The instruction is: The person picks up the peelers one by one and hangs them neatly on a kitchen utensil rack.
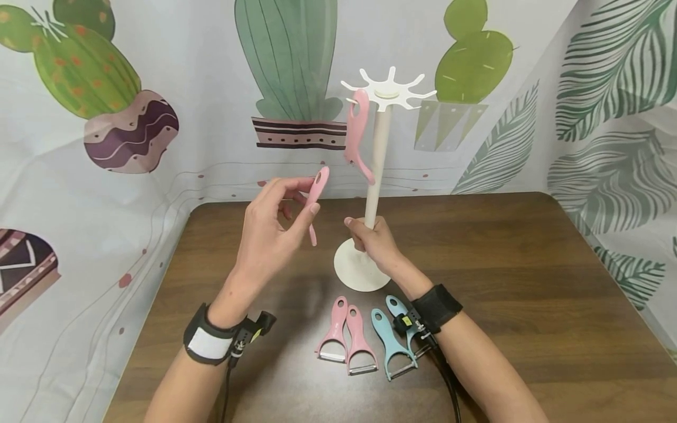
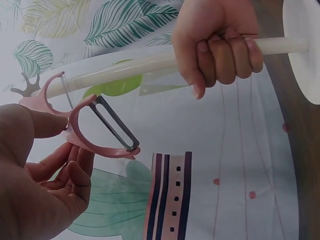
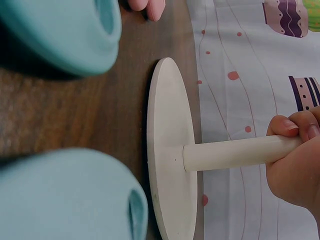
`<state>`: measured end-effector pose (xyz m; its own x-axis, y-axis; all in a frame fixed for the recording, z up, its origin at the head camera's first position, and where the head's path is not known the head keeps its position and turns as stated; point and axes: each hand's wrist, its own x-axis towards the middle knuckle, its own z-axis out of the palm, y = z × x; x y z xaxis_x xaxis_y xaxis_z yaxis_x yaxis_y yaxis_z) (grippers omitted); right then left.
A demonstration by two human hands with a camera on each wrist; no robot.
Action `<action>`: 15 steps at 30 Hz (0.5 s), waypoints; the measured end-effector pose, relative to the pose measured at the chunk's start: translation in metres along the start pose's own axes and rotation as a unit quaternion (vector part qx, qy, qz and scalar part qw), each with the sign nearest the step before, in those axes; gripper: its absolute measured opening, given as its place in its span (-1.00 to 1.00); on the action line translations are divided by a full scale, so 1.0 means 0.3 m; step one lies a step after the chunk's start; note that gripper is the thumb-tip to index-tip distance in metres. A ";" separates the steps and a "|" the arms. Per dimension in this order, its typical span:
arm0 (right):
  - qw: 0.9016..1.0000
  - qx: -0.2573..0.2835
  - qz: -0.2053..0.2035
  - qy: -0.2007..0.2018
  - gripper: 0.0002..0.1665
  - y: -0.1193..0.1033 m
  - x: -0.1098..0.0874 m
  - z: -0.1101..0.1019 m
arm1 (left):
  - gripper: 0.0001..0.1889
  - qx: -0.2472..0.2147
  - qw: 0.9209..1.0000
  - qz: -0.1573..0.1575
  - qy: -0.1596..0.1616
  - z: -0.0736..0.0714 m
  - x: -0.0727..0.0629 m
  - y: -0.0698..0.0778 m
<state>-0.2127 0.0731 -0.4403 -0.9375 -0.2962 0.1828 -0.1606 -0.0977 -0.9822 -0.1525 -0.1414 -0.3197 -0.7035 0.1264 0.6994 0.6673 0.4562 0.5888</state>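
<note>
Between the thumb and fingers of my left hand (image 1: 270, 229) is a pink peeler (image 1: 317, 187), its slotted handle end pointing up. The left wrist view shows its metal blade (image 2: 116, 122) facing away from the palm. My right hand (image 1: 374, 239) grips the lower pole of a cream rack (image 1: 376, 158), fingers wrapped round it just above the round base (image 1: 359, 273). A second pink peeler (image 1: 357, 126) hangs by its handle hole from a left arm of the rack's star-shaped top (image 1: 391, 93). The held peeler is left of the pole, below the hanging one.
Two pink peelers (image 1: 355, 329) lie side by side on the brown table (image 1: 502, 252), before the base. To their right are two blue peelers (image 1: 388, 338), one partly hidden by the right wrist's camera. A cactus-print cloth (image 1: 211, 106) hangs behind the table.
</note>
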 end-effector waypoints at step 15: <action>1.000 0.003 -0.001 0.001 -0.30 0.008 0.003 -0.003 | -0.65 -0.025 0.999 0.024 0.020 0.006 0.108 0.041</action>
<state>-0.2142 0.0736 -0.4425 -0.9378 -0.2940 0.1849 -0.1607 -0.1045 -0.9815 -0.1676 -0.1301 -0.2905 -0.6614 0.1111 0.7418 0.7117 0.4051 0.5739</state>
